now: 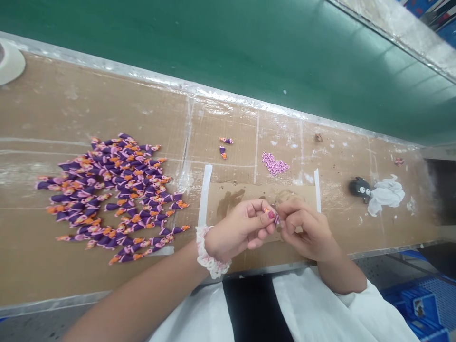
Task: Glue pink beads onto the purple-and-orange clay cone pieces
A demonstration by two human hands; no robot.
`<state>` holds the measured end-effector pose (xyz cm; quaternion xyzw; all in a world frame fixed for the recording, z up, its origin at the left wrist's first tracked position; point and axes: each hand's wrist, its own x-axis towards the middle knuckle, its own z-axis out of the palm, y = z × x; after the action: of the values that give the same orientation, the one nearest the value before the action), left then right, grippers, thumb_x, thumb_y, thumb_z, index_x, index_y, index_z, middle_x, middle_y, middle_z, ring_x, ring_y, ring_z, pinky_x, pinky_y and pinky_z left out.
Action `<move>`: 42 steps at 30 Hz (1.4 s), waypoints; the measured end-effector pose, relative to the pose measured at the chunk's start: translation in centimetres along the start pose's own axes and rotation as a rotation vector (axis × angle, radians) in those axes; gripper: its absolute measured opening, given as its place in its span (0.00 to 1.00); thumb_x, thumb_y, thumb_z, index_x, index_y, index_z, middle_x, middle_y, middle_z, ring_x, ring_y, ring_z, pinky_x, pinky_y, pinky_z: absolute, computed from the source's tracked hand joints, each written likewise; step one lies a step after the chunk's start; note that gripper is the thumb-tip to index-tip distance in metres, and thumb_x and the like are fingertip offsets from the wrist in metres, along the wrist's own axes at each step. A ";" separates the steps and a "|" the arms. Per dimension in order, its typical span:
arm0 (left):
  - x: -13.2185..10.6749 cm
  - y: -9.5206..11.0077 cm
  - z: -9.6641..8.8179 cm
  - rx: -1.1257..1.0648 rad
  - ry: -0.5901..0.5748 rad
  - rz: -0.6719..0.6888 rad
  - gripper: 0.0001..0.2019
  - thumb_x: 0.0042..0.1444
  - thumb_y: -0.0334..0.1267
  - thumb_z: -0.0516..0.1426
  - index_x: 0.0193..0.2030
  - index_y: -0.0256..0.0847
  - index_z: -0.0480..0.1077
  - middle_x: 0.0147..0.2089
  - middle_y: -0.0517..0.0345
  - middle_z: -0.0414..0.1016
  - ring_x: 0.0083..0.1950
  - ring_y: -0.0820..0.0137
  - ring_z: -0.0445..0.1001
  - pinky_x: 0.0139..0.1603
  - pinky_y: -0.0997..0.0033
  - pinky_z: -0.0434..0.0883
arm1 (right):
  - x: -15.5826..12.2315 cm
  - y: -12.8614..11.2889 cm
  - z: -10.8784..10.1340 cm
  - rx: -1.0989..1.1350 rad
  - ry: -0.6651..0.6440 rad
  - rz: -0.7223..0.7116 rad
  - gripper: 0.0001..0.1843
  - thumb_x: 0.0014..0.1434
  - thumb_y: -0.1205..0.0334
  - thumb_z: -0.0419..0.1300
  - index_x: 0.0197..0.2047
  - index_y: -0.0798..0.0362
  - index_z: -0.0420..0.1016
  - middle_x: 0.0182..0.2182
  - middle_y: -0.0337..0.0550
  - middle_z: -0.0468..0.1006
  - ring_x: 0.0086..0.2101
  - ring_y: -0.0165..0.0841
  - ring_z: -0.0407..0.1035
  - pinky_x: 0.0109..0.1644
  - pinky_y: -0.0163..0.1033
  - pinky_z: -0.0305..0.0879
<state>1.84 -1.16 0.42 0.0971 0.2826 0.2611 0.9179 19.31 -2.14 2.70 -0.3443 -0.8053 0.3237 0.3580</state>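
My left hand (240, 225), with a white scrunchie on the wrist, pinches a small purple-and-orange doll figurine (277, 219) between thumb and fingers. Most of the figurine is hidden by the fingertips. My right hand (308, 230) meets it from the other side, fingers closed in a pinch; what lies between them is too small to tell. Both hands are over a brown cardboard mat (228, 199) taped down at its sides. Beyond the mat is a patch of tiny pink-and-white pieces (275, 164). Two similar figurines (223, 152) lie to the left of that patch.
Many like figurines (131, 183) are spread over the cardboard-covered table at left. A tape roll (10, 61) sits in the far left corner. To the right are a black round object with eyes (359, 188) and crumpled white tissue (386, 195). Blue crates (422, 304) stand below the table.
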 end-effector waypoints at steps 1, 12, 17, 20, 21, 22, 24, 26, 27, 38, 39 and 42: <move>0.0 0.0 0.0 -0.012 -0.007 0.001 0.17 0.45 0.41 0.70 0.26 0.35 0.66 0.21 0.63 0.71 0.17 0.85 0.59 0.13 0.88 0.56 | 0.0 0.0 0.0 -0.007 0.002 -0.005 0.15 0.56 0.81 0.55 0.31 0.51 0.59 0.34 0.42 0.70 0.33 0.27 0.66 0.35 0.35 0.68; -0.2 1.0 -0.6 0.105 -0.085 0.044 0.15 0.48 0.44 0.68 0.29 0.35 0.71 0.20 0.63 0.71 0.15 0.82 0.62 0.11 0.86 0.61 | -0.1 0.6 -0.1 -0.111 -0.082 -0.060 0.10 0.60 0.77 0.56 0.39 0.52 0.67 0.36 0.45 0.75 0.36 0.31 0.71 0.36 0.37 0.72; -0.5 3.4 -1.9 0.059 0.259 0.434 0.14 0.45 0.40 0.70 0.29 0.37 0.70 0.22 0.67 0.69 0.19 0.84 0.62 0.16 0.88 0.63 | -0.4 0.6 -0.9 -0.038 0.267 -0.013 0.16 0.55 0.81 0.58 0.40 0.51 0.69 0.35 0.42 0.76 0.36 0.32 0.73 0.38 0.39 0.72; -0.6 4.1 -2.3 0.096 0.353 0.604 0.15 0.43 0.40 0.71 0.31 0.39 0.70 0.25 0.65 0.72 0.23 0.81 0.66 0.20 0.86 0.66 | -0.6 0.8 -1.2 -0.069 0.373 0.022 0.17 0.54 0.82 0.59 0.39 0.50 0.70 0.34 0.41 0.75 0.36 0.33 0.72 0.38 0.40 0.71; -0.6 4.1 -2.3 0.124 0.371 0.637 0.15 0.43 0.41 0.71 0.32 0.40 0.70 0.26 0.65 0.72 0.24 0.80 0.67 0.21 0.85 0.67 | -0.7 0.9 -1.2 -0.078 0.372 0.019 0.17 0.54 0.82 0.59 0.39 0.49 0.70 0.34 0.41 0.75 0.35 0.33 0.72 0.37 0.40 0.72; -0.7 4.1 -2.3 0.153 0.385 0.655 0.15 0.44 0.41 0.70 0.33 0.41 0.70 0.27 0.65 0.73 0.25 0.80 0.68 0.22 0.84 0.68 | -0.7 0.9 -1.1 -0.086 0.360 0.007 0.17 0.54 0.82 0.59 0.40 0.49 0.70 0.34 0.41 0.75 0.35 0.33 0.72 0.36 0.40 0.72; -0.7 3.9 -2.1 0.199 0.405 0.666 0.14 0.45 0.42 0.70 0.34 0.41 0.71 0.27 0.65 0.73 0.25 0.79 0.68 0.23 0.82 0.68 | -0.6 1.0 -0.9 -0.113 0.317 -0.035 0.18 0.53 0.82 0.59 0.41 0.50 0.70 0.35 0.42 0.75 0.34 0.33 0.73 0.34 0.39 0.71; -0.7 3.8 -2.2 0.223 0.420 0.664 0.13 0.46 0.42 0.69 0.34 0.41 0.71 0.28 0.65 0.73 0.26 0.79 0.69 0.24 0.82 0.68 | -0.5 1.0 -0.7 -0.157 0.280 -0.085 0.18 0.53 0.82 0.58 0.42 0.50 0.70 0.35 0.43 0.75 0.34 0.33 0.73 0.33 0.39 0.71; -0.5 3.8 -2.3 0.224 0.426 0.662 0.13 0.46 0.41 0.69 0.34 0.41 0.71 0.28 0.64 0.73 0.26 0.79 0.70 0.24 0.81 0.69 | -0.4 1.0 -0.6 -0.178 0.272 -0.103 0.18 0.54 0.82 0.58 0.42 0.51 0.70 0.35 0.43 0.75 0.33 0.33 0.73 0.33 0.39 0.72; -0.4 4.7 -2.8 0.668 0.559 0.692 0.23 0.59 0.41 0.58 0.61 0.42 0.63 0.44 0.51 0.79 0.38 0.68 0.76 0.39 0.67 0.74 | -0.8 1.1 -0.7 -0.069 0.230 -0.045 0.19 0.53 0.84 0.59 0.42 0.51 0.70 0.36 0.44 0.74 0.36 0.34 0.73 0.37 0.39 0.73; -1.0 5.0 -3.1 0.868 0.650 0.713 0.19 0.60 0.41 0.56 0.57 0.41 0.68 0.42 0.51 0.78 0.39 0.66 0.76 0.41 0.65 0.73 | -0.8 1.2 -0.7 -0.062 0.235 -0.042 0.20 0.52 0.84 0.59 0.42 0.51 0.71 0.36 0.44 0.74 0.36 0.34 0.73 0.37 0.40 0.73; -3.4 6.2 -4.7 1.523 1.021 0.720 0.10 0.59 0.37 0.54 0.44 0.40 0.75 0.39 0.48 0.75 0.46 0.55 0.72 0.50 0.53 0.68 | -1.0 1.4 -0.5 -0.059 0.245 -0.028 0.19 0.53 0.83 0.59 0.42 0.50 0.71 0.36 0.43 0.75 0.36 0.34 0.73 0.37 0.40 0.73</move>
<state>-5.85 2.40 0.18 0.6183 0.6914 0.2836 0.2433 20.68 -1.99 1.56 -0.3804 -0.7695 0.2502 0.4478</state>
